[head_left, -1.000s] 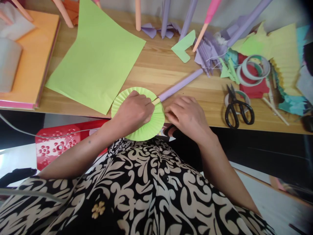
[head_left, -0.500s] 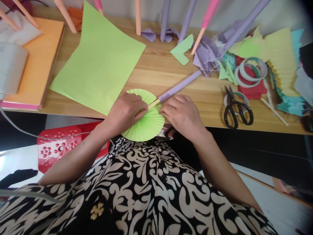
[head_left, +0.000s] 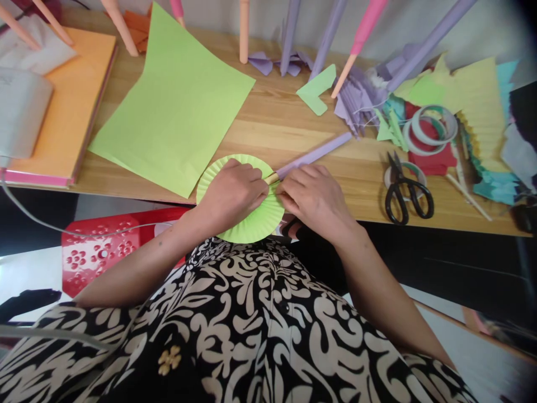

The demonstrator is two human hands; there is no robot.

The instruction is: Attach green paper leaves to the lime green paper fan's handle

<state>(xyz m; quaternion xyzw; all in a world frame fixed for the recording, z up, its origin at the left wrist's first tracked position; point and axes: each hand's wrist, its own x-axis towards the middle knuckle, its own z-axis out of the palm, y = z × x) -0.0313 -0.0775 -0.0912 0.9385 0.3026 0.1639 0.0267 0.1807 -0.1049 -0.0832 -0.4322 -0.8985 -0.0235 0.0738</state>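
Observation:
A round, pleated green paper fan (head_left: 260, 221) is held at the table's front edge. A rolled purple paper stick (head_left: 314, 154) with a yellowish end meets it on the right side. My left hand (head_left: 237, 196) lies over the fan, its fingers closed on the pleats near the stick's end. With fingers pinched, my right hand (head_left: 312, 193) grips the fan's right edge just below the stick. The fingertips partly hide the join between stick and fan. Behind them a sheet of green paper (head_left: 180, 101) lies on the wooden table.
Black scissors (head_left: 406, 193) lie at right, over a tape roll. More tape rolls (head_left: 434, 130) and paper scraps (head_left: 482, 123) are behind. Orange paper (head_left: 79, 106) and a white device (head_left: 23, 112) occupy the left. Several paper sticks lean at the back. A red stool (head_left: 100, 252) stands below.
My left hand has slid right across the fan toward the stick's end, uncovering the fan's left edge. My right hand stays at the right edge. The view has shifted slightly.

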